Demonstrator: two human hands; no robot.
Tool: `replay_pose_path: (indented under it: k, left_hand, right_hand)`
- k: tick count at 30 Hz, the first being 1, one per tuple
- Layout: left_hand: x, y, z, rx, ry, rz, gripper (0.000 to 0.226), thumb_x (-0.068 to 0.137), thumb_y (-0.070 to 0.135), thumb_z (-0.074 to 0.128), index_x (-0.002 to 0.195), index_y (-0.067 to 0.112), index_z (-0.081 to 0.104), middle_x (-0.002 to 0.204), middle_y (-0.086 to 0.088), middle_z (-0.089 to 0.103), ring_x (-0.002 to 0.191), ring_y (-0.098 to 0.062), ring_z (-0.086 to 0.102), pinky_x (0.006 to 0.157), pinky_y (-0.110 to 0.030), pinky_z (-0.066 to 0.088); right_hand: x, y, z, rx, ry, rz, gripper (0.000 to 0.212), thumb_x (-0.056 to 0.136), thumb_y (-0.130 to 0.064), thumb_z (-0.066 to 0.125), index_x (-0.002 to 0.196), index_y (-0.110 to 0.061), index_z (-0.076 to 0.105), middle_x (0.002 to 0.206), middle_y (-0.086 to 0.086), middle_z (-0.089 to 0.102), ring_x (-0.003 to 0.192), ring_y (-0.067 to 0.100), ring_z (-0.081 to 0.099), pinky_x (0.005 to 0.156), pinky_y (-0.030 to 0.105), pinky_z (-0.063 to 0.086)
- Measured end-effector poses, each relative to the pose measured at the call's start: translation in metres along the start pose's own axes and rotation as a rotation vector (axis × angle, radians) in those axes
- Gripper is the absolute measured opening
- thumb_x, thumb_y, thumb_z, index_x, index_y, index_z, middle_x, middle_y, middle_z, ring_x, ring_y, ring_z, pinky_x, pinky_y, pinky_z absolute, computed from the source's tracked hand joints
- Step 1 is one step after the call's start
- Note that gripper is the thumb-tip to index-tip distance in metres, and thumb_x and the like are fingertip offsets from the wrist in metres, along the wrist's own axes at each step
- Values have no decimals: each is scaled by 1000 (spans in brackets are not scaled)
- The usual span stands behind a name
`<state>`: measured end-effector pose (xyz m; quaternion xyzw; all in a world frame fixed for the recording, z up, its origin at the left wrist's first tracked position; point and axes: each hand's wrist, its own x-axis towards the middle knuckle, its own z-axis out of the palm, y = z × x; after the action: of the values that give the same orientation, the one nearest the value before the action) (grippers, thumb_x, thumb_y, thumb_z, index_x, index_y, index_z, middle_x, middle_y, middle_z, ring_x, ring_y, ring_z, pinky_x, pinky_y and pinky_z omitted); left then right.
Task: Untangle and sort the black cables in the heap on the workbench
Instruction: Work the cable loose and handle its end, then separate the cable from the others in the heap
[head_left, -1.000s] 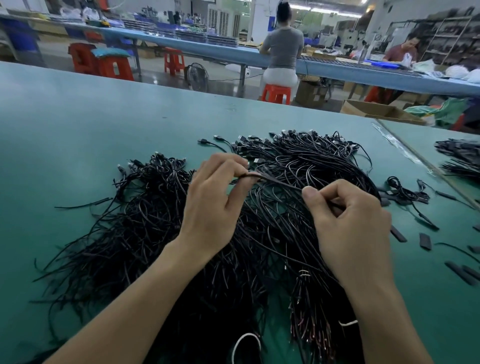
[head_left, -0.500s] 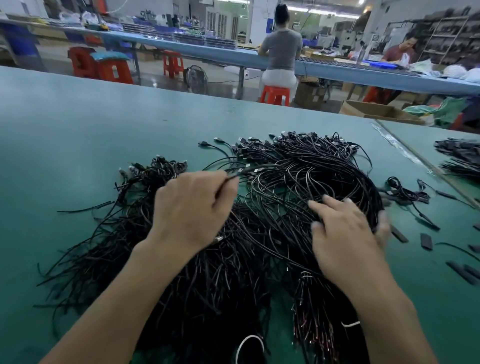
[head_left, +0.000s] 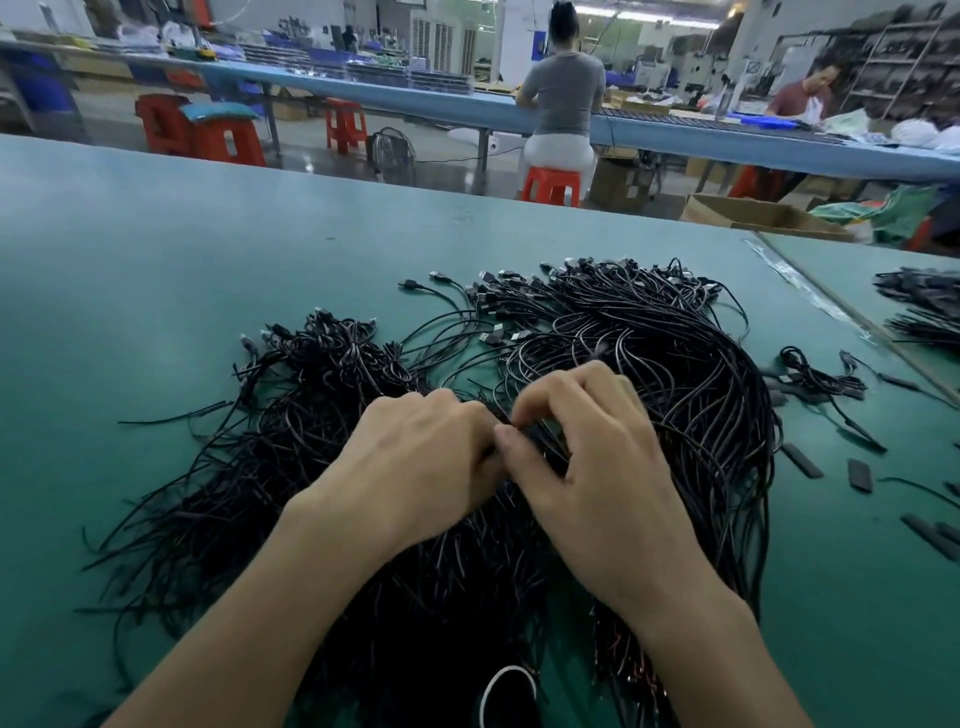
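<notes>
At the middle of the heap (head_left: 685, 364), the right hand (head_left: 602, 467) pinches a cable (head_left: 540, 437) between thumb and curled forefinger; the left hand (head_left: 421, 467) curls touching it, its hold hidden

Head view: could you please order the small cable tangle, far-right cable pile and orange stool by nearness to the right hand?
From the right hand:
1. Small cable tangle, right of heap.
2. Far-right cable pile, adjoining table.
3. Orange stool, beyond the bench.

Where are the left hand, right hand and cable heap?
left hand (head_left: 415, 457), head view, back of hand.
right hand (head_left: 597, 467), head view, back of hand.
cable heap (head_left: 691, 374), head view, right-side loops.
</notes>
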<state>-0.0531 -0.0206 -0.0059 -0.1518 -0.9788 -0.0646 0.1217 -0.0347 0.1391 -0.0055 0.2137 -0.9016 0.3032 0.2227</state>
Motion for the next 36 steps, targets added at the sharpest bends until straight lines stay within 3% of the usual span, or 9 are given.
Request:
replay_pose_path:
  k: [4, 12, 17, 19, 21, 24, 27, 30, 36]
  left_hand:
    - [2, -1, -4, -51, 56, 51, 44, 84, 56, 30, 60, 21, 41, 54, 6, 44, 48, -12, 43, 50, -29, 30]
    - [0, -5, -12, -642, 141, -126, 40, 86, 57, 64, 63, 25, 59, 46, 13, 49, 39, -5, 40, 47, -22, 32]
    - [-3, -11, -26, -1247, -351, 59, 43, 84, 60, 66, 60, 24, 62, 47, 9, 36, 41, -8, 27, 41, -15, 26]
    - [-5, -14, -30, -1544, -564, 179, 35, 91, 51, 64, 71, 22, 66, 49, 7, 30, 40, -5, 24, 38, -14, 23]
    - [-7, -18, -31, -1784, -664, 254, 32, 96, 43, 61, 82, 15, 69, 48, 8, 28, 40, -3, 24, 37, -13, 20]
    - [-9, -16, -29, -1816, -746, 350, 38, 100, 40, 54, 79, 13, 69, 47, 11, 30, 39, -5, 22, 35, -20, 14]
    - [-10, -10, -30, -1930, -798, 386, 41, 101, 39, 51, 74, 13, 67, 46, 8, 25, 39, -7, 18, 36, -23, 12]
    - [-5, 0, -33, -2195, -646, 300, 34, 99, 38, 52, 80, 15, 69, 51, 9, 25, 41, -6, 21, 37, -16, 20]
    - [7, 4, -26, -2306, 146, -179, 46, 102, 33, 39, 87, 14, 78, 55, 10, 40, 42, -2, 34, 32, -10, 30]
  right_hand:
    - [1, 8, -5, -173, -52, -41, 34, 96, -53, 38, 110, -37, 64, 122, -18, 46, 120, 7, 35, 98, 25, 20]
    - [7, 34, -27, -130, 120, 137, 34, 87, -64, 44, 83, -40, 67, 108, -23, 55, 92, 7, 28, 73, 27, 14]
    - [5, 38, -30, -164, 105, 140, 34, 87, -66, 50, 73, -40, 66, 149, -16, 39, 134, 12, 21, 102, 44, 19]
    - [7, 34, -27, -71, 58, 99, 39, 91, -68, 47, 68, -39, 60, 137, -18, 51, 139, 8, 28, 115, 47, 13]
    - [8, 30, -24, 112, 51, 101, 42, 92, -66, 44, 66, -35, 55, 95, -20, 68, 108, 1, 57, 119, 39, 13]
    - [7, 26, -21, 318, 123, 166, 42, 97, -56, 49, 67, -27, 53, 56, -8, 58, 51, 9, 51, 74, 25, 47]
    - [7, 20, -21, 364, 140, 213, 37, 94, -48, 54, 67, -22, 56, 49, -12, 48, 39, 5, 36, 39, 9, 24]
    - [5, 13, -14, 387, 20, 221, 42, 93, -53, 50, 68, -20, 59, 45, -14, 46, 35, 5, 33, 37, 10, 20]
    - [-2, -2, -1, 308, -315, 99, 18, 101, -38, 50, 103, -29, 66, 65, -18, 57, 51, 4, 49, 48, 18, 35]
